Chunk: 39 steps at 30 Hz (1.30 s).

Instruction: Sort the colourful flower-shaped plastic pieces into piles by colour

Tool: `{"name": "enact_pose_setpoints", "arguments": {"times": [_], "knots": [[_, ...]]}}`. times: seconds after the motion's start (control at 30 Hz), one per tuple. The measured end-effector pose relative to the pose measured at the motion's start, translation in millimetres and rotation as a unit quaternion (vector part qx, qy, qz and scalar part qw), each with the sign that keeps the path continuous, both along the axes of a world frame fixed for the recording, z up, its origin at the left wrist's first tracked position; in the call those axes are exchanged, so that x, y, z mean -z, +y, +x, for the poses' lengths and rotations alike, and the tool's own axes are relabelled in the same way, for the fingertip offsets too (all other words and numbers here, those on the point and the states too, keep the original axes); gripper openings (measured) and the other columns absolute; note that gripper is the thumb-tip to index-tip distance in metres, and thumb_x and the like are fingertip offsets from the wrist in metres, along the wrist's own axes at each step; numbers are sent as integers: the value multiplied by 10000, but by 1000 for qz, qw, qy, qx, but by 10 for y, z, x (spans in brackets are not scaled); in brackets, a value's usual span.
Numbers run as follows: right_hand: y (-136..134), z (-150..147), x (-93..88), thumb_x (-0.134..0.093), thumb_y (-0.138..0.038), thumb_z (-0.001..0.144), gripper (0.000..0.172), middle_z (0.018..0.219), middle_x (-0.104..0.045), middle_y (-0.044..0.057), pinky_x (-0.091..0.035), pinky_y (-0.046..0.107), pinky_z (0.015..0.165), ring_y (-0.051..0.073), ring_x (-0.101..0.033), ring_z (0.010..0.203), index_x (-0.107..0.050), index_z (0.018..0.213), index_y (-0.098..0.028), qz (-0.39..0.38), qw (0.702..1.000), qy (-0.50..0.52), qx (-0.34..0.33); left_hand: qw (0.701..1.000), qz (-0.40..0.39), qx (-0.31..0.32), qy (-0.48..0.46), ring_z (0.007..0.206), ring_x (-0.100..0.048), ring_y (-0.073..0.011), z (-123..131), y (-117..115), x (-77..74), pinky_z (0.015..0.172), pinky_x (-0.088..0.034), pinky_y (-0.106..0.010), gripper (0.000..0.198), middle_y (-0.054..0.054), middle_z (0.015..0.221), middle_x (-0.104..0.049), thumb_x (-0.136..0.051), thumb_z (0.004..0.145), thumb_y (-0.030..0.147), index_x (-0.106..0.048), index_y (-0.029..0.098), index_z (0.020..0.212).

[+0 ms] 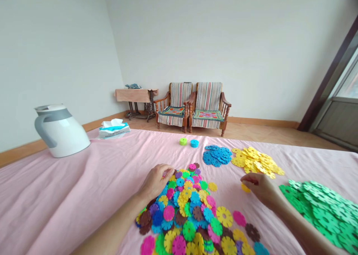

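Observation:
A heap of mixed-colour notched plastic discs point(189, 230) lies on the pink cloth in front of me. My left hand point(157, 181) is at the heap's far left edge, its fingers curled together; what they pinch, if anything, is mostly hidden. To the right of the heap, my right hand point(261, 185) has thumb and fingers closed at a yellow notched disc point(245, 188), which shows just under the fingertips. Sorted piles lie beyond: blue discs point(217, 156), yellow discs point(256, 161) and, right of my right wrist, green discs point(324, 210).
A small lime-green stack point(183, 141) and a blue stack point(194, 143) stand near the far edge of the pink cloth point(112, 173). At left are a white jug point(65, 134) and a tissue pack point(114, 129). Two wooden armchairs point(208, 102) and a draped sewing table point(132, 95) stand by the wall.

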State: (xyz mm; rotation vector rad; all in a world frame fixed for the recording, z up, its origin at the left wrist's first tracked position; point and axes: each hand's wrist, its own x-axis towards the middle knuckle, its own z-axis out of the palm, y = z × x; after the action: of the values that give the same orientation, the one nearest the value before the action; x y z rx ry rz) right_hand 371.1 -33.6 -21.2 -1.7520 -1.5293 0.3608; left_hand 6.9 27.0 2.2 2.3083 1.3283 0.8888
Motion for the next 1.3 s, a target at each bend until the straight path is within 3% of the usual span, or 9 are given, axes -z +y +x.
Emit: {"name": "enact_pose_setpoints", "arguments": {"times": [0.17,0.37,0.47,0.67,0.83,0.93,1.03,1.13,1.3], "knots": [[-18,14,-135,-522,-371,695,257,648,-697,63,-428,311,557,211,-599,583,-699,697,-185,4,1000,-16,10,1000,4,2,0,848,-613,-192,-8,11,10,772,-455,-259,324,-67,885,-687,-431,899,377,-688,180,896],[-287,-358,-374,-575,-242,654,49,596,-628,-16,-403,238,526,147,-563,576,-620,647,-224,-103,980,-62,-160,1000,-11,-2,4,869,-611,-198,-1,3,-1,777,-458,-259,319,-72,905,-686,-436,892,383,-683,181,904],[-427,-594,-409,-601,-206,620,132,726,-658,-13,-446,239,576,156,-599,665,-622,741,-254,-120,972,-61,-191,1000,-8,-2,10,863,-616,-196,-1,-1,-6,775,-458,-253,326,-67,901,-689,-431,894,390,-685,187,905],[-519,-780,-465,-594,-210,603,162,784,-644,16,-471,281,622,190,-600,718,-586,749,-280,-121,963,-101,-217,1000,0,2,9,861,-617,-190,-11,9,13,770,-455,-248,318,-60,899,-690,-430,899,382,-684,190,898],[-524,-822,-469,-575,-191,594,127,693,-617,0,-425,263,528,176,-568,639,-513,679,-263,-121,967,-91,-207,1000,1,3,12,857,-614,-194,-8,12,7,766,-453,-256,322,-65,893,-686,-427,900,379,-685,186,908],[-449,-774,-414,-565,-188,623,86,627,-598,-33,-399,225,484,138,-550,579,-552,672,-257,-90,973,-51,-206,1000,1,6,14,851,-615,-194,-6,12,6,767,-451,-261,322,-62,890,-686,-427,901,374,-687,185,912],[-239,-540,-334,-559,-253,661,43,555,-574,-43,-378,212,464,115,-525,516,-590,651,-224,-50,987,-21,-149,1000,5,6,14,854,-614,-195,-11,15,13,771,-448,-264,317,-62,891,-687,-431,901,375,-686,185,913],[61,-131,-269,-529,-375,677,207,515,-567,-23,-373,227,476,118,-512,493,-573,588,-194,-14,1000,-17,-21,1000,7,7,14,866,-613,-196,-19,16,17,782,-445,-265,313,-62,898,-688,-431,902,370,-684,185,913],[463,493,-192,-530,-421,642,271,507,-604,34,-330,261,446,159,-516,462,-633,630,-170,-13,984,-32,174,1000,0,2,21,919,-608,-207,-26,18,24,808,-447,-271,311,-71,941,-687,-437,899,367,-688,188,943]]}}
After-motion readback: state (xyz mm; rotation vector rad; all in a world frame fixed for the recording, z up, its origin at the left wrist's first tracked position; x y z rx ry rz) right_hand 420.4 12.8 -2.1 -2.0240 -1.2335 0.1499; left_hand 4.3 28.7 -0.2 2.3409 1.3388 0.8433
